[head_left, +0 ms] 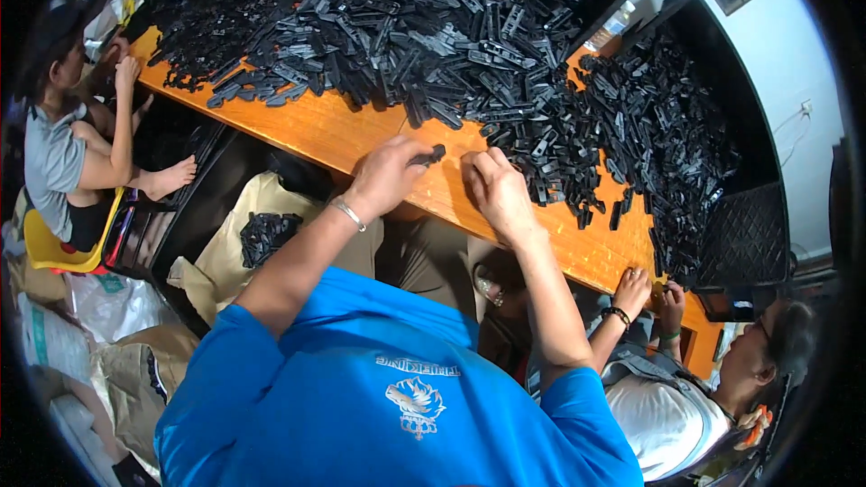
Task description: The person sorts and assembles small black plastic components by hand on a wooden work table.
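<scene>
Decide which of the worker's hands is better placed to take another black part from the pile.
Probably the right hand: it lies close beside the pile of black parts, while the left hand grips a dark piece.

Long, shiny, orange-brown wooden table (336, 132), with a strip of wood showing along the near side. On top, a great big heap of long, thin, black plastic pieces (433, 41), all jumbled up. At the left, lots of smaller black plastic bits (200, 41), close to the edge.
</scene>
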### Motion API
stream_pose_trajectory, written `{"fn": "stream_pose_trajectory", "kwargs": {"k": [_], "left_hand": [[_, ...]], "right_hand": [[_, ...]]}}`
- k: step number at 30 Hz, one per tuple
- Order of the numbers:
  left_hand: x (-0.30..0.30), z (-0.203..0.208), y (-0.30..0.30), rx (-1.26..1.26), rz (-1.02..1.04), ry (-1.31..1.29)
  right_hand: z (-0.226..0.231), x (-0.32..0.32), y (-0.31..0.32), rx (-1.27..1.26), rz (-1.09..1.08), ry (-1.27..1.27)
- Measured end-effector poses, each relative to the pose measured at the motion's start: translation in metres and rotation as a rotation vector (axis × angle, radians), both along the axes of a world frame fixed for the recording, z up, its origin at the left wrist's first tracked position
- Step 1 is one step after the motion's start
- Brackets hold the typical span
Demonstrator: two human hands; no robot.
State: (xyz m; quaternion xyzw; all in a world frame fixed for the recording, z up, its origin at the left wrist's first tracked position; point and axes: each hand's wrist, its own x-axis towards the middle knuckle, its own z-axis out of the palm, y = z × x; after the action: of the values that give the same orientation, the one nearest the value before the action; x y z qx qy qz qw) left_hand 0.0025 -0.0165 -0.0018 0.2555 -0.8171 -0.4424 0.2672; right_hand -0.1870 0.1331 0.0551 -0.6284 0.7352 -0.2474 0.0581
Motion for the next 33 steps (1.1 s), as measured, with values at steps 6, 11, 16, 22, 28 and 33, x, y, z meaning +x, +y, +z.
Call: {"fn": "stream_pose_trajectory", "kwargs": {"k": [6, 11, 16, 22, 28, 33], "left_hand": [[0.000, 0.001, -0.004, -0.306, 0.099, -0.056], [0.004, -0.007, -0.014, -0.268, 0.145, -0.054], [0.001, -0.003, -0.011, -0.268, 0.163, -0.014], [0.005, -0.012, -0.005, -0.302, 0.130, 0.009], [0.004, -0.012, -0.008, -0.292, 0.142, 0.014], [0.001, -0.011, -0.010, -0.284, 0.103, -0.013]], "right_hand": [[-0.008, 0.004, -0.006, -0.009, 0.038, -0.204], [0.001, 0.008, -0.017, 0.048, -0.169, -0.204], [-0.017, -0.001, -0.024, -0.033, -0.256, -0.422], [-0.018, 0.022, -0.030, -0.122, -0.075, 0.019], [-0.026, 0.020, -0.035, -0.113, -0.039, -0.007], [-0.035, 0.001, -0.035, -0.173, -0.010, -0.116]]}}
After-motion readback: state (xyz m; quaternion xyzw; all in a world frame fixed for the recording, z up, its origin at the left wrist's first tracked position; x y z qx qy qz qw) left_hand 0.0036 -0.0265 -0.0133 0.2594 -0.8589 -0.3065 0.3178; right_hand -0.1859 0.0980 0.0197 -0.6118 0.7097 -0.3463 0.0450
